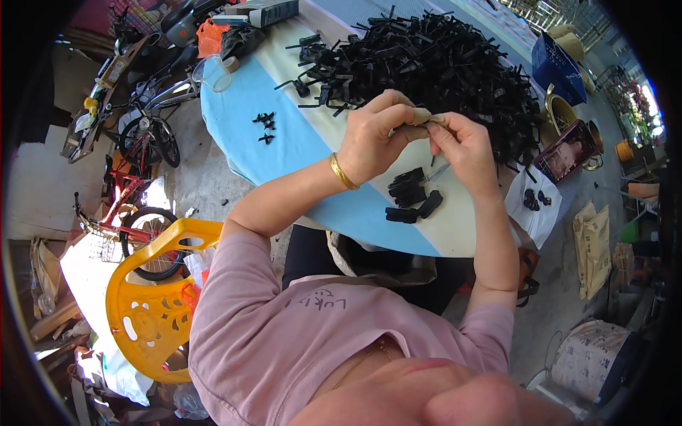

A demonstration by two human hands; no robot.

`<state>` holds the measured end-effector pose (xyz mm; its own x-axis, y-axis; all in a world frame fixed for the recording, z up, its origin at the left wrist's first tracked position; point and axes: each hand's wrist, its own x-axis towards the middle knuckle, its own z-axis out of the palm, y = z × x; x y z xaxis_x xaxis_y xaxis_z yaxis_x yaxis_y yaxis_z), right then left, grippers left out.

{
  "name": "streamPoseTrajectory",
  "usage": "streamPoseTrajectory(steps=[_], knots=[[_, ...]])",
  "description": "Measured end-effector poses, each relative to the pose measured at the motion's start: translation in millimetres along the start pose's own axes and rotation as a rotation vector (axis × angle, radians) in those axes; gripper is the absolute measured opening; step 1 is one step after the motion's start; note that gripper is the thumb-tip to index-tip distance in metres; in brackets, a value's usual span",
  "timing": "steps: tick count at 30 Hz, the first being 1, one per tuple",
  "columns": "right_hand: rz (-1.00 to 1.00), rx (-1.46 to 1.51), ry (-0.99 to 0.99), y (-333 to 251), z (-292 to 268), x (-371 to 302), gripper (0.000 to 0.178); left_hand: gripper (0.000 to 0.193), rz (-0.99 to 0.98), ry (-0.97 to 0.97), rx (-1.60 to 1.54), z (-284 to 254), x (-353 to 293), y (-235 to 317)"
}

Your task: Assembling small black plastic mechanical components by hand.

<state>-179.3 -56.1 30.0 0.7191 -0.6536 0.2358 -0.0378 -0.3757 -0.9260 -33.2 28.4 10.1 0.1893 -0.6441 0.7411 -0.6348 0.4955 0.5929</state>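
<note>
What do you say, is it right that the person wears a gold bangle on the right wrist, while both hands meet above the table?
Not quite: the gold bangle is on the wrist of the left hand, not of the right hand, as the head view shows. The rest is right: both hands meet above the table.

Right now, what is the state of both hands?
Left hand: closed; cannot tell if holding anything.
Right hand: pinched closed; held item, if any, hidden.

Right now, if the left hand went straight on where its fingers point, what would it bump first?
The left hand would probably bump the right hand first; they look so close that they may be touching, though depth is unclear.
</note>
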Motion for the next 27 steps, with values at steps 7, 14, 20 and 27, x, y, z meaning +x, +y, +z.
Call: streamPoseTrajectory(steps=[7, 14, 20, 27], knots=[[0.057, -0.24, -0.115, -10, -46, 1, 0.017, 0.038, -0.442, -0.33, -0.321, -1, 4, -4], [0.102, -1.087, -0.248, 29, -31, 9, 0.019, 0.032, -0.185, -0.881, -0.224, 4, 2, -9], [-0.139, -0.711, -0.092, 6, -32, 8, 0.017, 0.04, -0.781, -0.4, -0.536, -3, 9, -21], [-0.617, -0.445, -0.053, 4, -14, 4, 0.021, 0.05, -0.881, -0.674, -1.262, -20, 19, -21]])
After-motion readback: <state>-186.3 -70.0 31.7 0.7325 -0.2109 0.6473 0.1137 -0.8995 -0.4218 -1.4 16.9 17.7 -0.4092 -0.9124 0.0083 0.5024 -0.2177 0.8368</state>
